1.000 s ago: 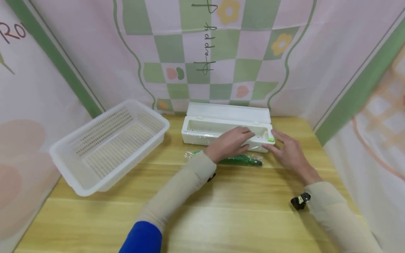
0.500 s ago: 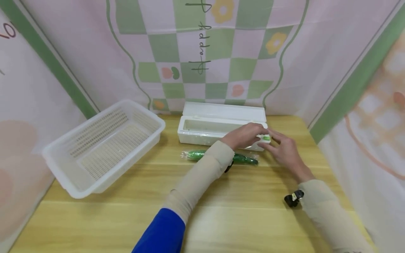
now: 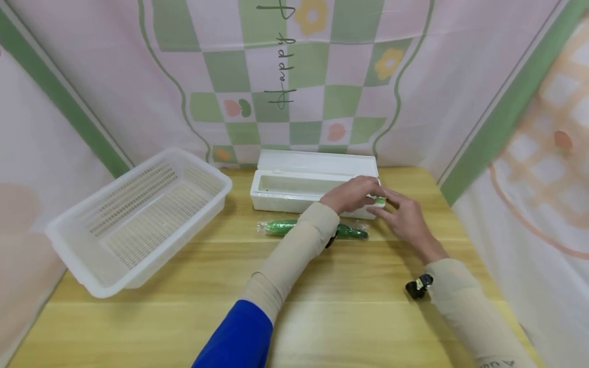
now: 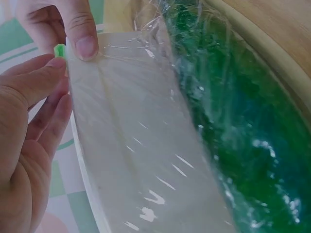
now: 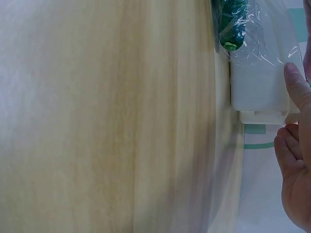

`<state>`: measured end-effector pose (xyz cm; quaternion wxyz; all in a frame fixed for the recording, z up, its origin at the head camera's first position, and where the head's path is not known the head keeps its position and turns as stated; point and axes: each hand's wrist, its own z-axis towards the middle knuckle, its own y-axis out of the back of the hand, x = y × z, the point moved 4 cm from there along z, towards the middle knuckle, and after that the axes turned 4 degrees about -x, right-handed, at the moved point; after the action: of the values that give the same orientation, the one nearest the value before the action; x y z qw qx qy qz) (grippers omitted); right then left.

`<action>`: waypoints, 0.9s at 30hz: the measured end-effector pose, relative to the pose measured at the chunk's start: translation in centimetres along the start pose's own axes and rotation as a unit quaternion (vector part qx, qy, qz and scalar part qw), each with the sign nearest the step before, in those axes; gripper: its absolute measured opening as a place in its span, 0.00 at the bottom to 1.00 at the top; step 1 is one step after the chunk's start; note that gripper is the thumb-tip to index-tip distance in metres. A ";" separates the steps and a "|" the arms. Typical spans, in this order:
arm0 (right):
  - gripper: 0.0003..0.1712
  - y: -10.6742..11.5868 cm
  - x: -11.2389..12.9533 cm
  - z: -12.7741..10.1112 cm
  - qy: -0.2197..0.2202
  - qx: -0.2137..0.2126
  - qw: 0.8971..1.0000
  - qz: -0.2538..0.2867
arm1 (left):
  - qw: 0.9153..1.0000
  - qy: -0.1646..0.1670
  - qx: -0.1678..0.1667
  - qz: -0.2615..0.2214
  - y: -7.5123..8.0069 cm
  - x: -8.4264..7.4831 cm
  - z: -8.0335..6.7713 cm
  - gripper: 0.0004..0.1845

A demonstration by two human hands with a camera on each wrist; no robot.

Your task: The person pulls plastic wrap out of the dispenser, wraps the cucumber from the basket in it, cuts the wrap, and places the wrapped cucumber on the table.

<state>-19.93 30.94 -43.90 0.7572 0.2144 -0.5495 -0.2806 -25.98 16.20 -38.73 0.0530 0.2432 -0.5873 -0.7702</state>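
1. Left hand [image 3: 353, 195] is pinching the green tab [image 4: 59, 50] between thumb and fingers.
2. Right hand [image 3: 409, 217] is gripping the white box [image 3: 276, 203] by its right end, thumb on the front wall.
3. Film-wrapped green vegetable [image 3: 281, 227] is lying nearer the person than both hands' fingers.

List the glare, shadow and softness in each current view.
Head: broad sheen on the near tabletop; left wrist: bright glints on the clear film over the white box, wrapped green item looking soft; right wrist: shadow toward the tabletop's edge, pale haze at left.
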 end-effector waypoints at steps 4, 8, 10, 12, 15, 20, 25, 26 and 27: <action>0.38 -0.2 -0.1 0.1 -0.001 0.000 1.000 -0.001 | 1.000 -0.004 0.000 -0.025 0.1 0.0 0.1 0.17; 0.38 -0.1 -0.2 0.1 -0.003 0.002 1.000 0.000 | 0.999 -0.001 -0.005 -0.033 0.1 0.1 0.1 0.15; 0.38 -0.1 -0.2 0.0 -0.002 0.001 1.000 -0.001 | 0.999 0.003 -0.009 -0.037 0.2 0.3 0.1 0.14; 0.39 -0.2 -0.2 -0.1 -0.004 0.001 1.000 0.000 | 0.999 0.007 -0.012 -0.039 0.2 0.3 0.0 0.11; 0.40 -0.1 -0.3 -0.2 -0.012 0.004 1.000 0.003 | 0.998 0.021 -0.014 -0.057 0.3 0.4 -0.3 0.10; 0.40 -0.1 -0.4 -0.3 -0.016 0.005 1.000 -0.006 | 0.997 0.030 -0.019 -0.073 0.5 0.4 -0.6 0.10; 0.40 0.0 -0.2 -0.1 0.003 -0.003 1.000 -0.017 | 0.997 0.026 -0.028 -0.063 0.7 0.5 -0.6 0.10; 0.41 0.0 -0.1 -0.2 0.005 -0.003 1.000 -0.017 | 0.997 0.027 -0.028 -0.062 0.7 0.5 -0.5 0.10; 0.41 0.0 -0.1 -0.2 0.006 -0.003 1.000 -0.018 | 0.997 0.027 -0.027 -0.060 0.7 0.5 -0.5 0.11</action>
<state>-19.77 31.05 -44.06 0.7561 0.2237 -0.5396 -0.2950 -26.38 15.34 -38.34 0.0288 0.2976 -0.5488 -0.7807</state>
